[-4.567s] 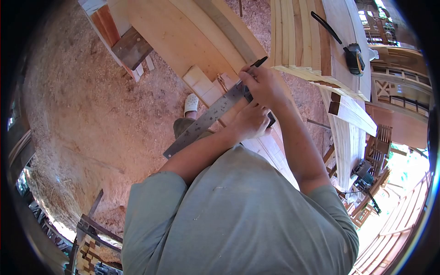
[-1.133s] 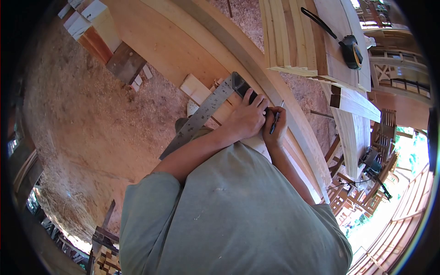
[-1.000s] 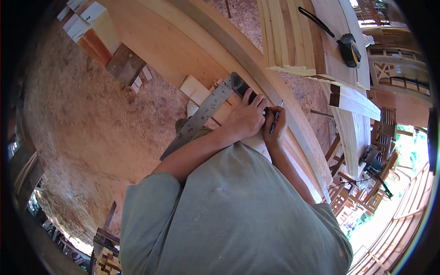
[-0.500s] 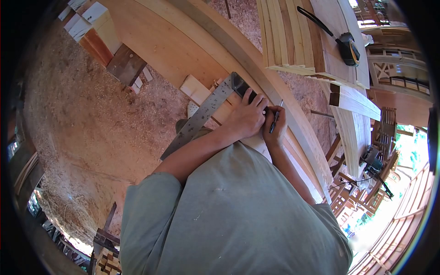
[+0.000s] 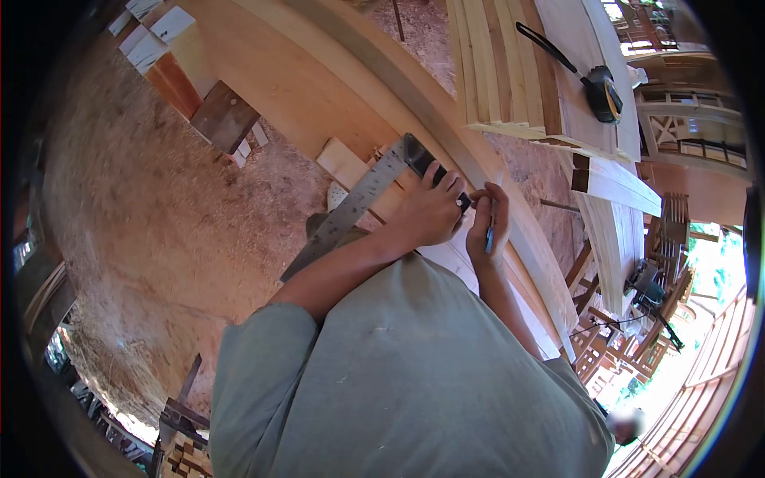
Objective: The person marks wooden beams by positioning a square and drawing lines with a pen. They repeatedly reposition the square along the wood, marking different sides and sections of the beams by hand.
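My left hand [image 5: 437, 210] is closed over the dark stock of a carpenter's square [image 5: 357, 193], fingers curled on it. The square's speckled metal blade runs down and left, passing beneath my left forearm. Its stock lies along a long wooden board [image 5: 514, 209]. Just right of the stock's lower end, my right hand [image 5: 484, 231] pinches a slim pen [image 5: 491, 226], its fingertips close to the board's edge. A short pale wood block [image 5: 343, 163] sits beside the blade.
Stacked planks [image 5: 510, 72] stand at upper right with a black tape measure [image 5: 603, 94] on top. A power tool [image 5: 645, 283] is farther right. Wood blocks [image 5: 179, 80] rest at upper left. Sawdust covers the floor [image 5: 183, 239]. A person [image 5: 625, 426] is at lower right.
My right hand has moved slightly right and down, and the pen has turned more upright. My left hand stays on the square. A person has come into view at lower right.
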{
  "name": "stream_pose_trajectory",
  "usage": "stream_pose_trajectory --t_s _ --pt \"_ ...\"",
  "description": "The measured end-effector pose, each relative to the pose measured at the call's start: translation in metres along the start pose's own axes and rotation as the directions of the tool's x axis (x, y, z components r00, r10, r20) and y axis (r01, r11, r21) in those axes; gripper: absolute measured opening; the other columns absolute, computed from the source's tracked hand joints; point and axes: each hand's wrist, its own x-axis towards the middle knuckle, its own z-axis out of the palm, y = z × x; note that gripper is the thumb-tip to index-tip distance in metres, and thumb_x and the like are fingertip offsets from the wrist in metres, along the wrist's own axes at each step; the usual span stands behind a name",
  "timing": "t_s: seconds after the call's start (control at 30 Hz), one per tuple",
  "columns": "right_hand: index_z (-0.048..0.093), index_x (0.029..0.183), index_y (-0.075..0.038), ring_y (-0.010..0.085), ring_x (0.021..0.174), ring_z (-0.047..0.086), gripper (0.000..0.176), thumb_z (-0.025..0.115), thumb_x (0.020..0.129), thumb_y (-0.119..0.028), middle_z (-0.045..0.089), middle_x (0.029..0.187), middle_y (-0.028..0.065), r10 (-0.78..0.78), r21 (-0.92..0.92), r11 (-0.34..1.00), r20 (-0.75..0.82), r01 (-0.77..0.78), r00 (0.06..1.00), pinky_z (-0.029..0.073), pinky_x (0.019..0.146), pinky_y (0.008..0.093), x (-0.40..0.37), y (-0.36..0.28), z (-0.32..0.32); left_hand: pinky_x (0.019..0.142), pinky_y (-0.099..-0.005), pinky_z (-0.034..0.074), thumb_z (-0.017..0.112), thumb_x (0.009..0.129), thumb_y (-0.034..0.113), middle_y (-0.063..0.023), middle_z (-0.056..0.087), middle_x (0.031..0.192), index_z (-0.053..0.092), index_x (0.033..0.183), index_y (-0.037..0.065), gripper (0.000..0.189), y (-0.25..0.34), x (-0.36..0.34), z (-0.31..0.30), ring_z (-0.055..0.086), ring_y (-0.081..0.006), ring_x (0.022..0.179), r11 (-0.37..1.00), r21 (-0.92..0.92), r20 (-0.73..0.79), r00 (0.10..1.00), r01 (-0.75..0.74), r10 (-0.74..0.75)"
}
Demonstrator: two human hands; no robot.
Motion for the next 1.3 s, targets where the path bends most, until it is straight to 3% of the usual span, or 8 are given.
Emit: stream_pose_trajectory --t_s 0.07,0.2,0.33,0.5,0.77,0.93,1.23,1.3 --pt "0.061 0.125 0.002 0.0221 0.101 0.066 0.027 0.055 0.1 -0.005 0.069 0.106 0.0136 0.191 0.108 0.958 0.445 -0.264 0.875 0.051 0.091 0.0331 0.017 -0.029 -0.009 0.116 -0.0624 0.027 0.064 0.086 0.022 -0.0129 0.059 0.124 0.072 0.106 0.006 0.027 -0.006 -0.004 0.015 0.046 -0.0317 0.132 1.0 0.023 -0.028 1.0 -0.012 0.013" --pt "0.067 0.118 0.0 0.0193 0.102 0.066 0.023 0.059 0.099 -0.01 0.071 0.107 0.0134 -0.015 0.177 0.977 0.616 -0.12 0.787 0.051 0.091 0.0316 0.046 -0.05 0.015 0.116 -0.0551 0.03 0.066 0.085 0.022 -0.0136 0.063 0.126 0.064 0.123 0.006 0.041 -0.013 -0.012 0.035 0.047 -0.0352 0.131 0.991 -0.13 -0.191 0.98 0.023 -0.048" --pt "0.069 0.107 0.001 0.0192 0.086 0.068 0.021 0.065 0.096 -0.017 0.072 0.093 0.013 0.174 0.118 0.924 0.717 -0.363 0.675 0.052 0.079 0.0326 0.072 -0.067 0.06 0.109 -0.0504 0.038 0.066 0.086 0.022 -0.014 0.065 0.119 0.061 0.124 0.006 0.041 -0.01 -0.007 0.03 0.055 -0.035 0.122 0.9 -0.418 -0.09 0.98 0.124 -0.177" --pt "0.07 0.099 0.0 0.0136 0.073 0.062 0.028 0.063 0.096 -0.027 0.067 0.077 0.0075 0.235 -0.113 0.965 0.778 -0.238 0.583 0.049 0.069 0.0305 0.093 -0.075 0.097 0.089 -0.0475 0.046 0.067 0.087 0.021 -0.0139 0.067 0.103 0.062 0.113 0.006 0.03 0.0 -0.002 0.004 0.063 -0.0343 0.103 0.981 -0.143 0.108 0.987 0.134 -0.119" --pt "0.071 0.096 -0.002 0.0116 0.07 0.06 0.03 0.063 0.096 -0.03 0.066 0.073 0.0037 0.253 -0.164 0.963 0.819 -0.213 0.515 0.048 0.065 0.0311 0.096 -0.078 0.109 0.088 -0.0501 0.046 0.068 0.086 0.026 -0.0141 0.07 0.097 0.066 0.103 0.006 0.026 -0.001 -0.004 0.012 0.065 -0.0334 0.1 0.968 -0.2 -0.044 0.986 0.148 -0.16" --pt "0.072 0.098 -0.001 0.0301 0.072 0.067 0.029 0.062 0.095 -0.028 0.067 0.075 0.0191 0.155 -0.274 0.953 0.812 0.132 0.563 0.051 0.071 0.0411 0.106 -0.099 0.106 0.086 -0.0509 0.047 0.068 0.086 0.026 -0.0152 0.07 0.094 0.066 0.102 0.006 0.026 -0.002 -0.002 0.007 0.066 -0.0352 0.096 0.968 -0.196 0.007 0.987 0.156 -0.158" --pt "0.071 0.1 -0.002 0.0225 0.066 0.066 0.031 0.062 0.095 -0.031 0.066 0.07 0.0133 0.175 -0.168 0.984 0.822 -0.062 0.542 0.05 0.065 0.0379 0.101 -0.089 0.107 0.083 -0.0498 0.051 0.067 0.088 0.027 -0.0162 0.071 0.093 0.068 0.103 0.007 0.026 0.0 -0.001 0.001 0.068 -0.0354 0.092 0.964 -0.233 0.008 0.991 0.13 -0.132" --pt "0.071 0.102 -0.002 0.0229 0.069 0.066 0.032 0.063 0.095 -0.032 0.067 0.072 0.0138 0.195 -0.225 0.974 0.794 -0.02 0.575 0.051 0.068 0.0376 0.11 -0.076 0.107 0.079 -0.0478 0.052 0.067 0.087 0.028 -0.015 0.072 0.084 0.072 0.092 0.007 0.022 0.0 0.002 0.0 0.07 -0.0329 0.085 0.962 -0.2 0.213 0.966 0.188 -0.144"
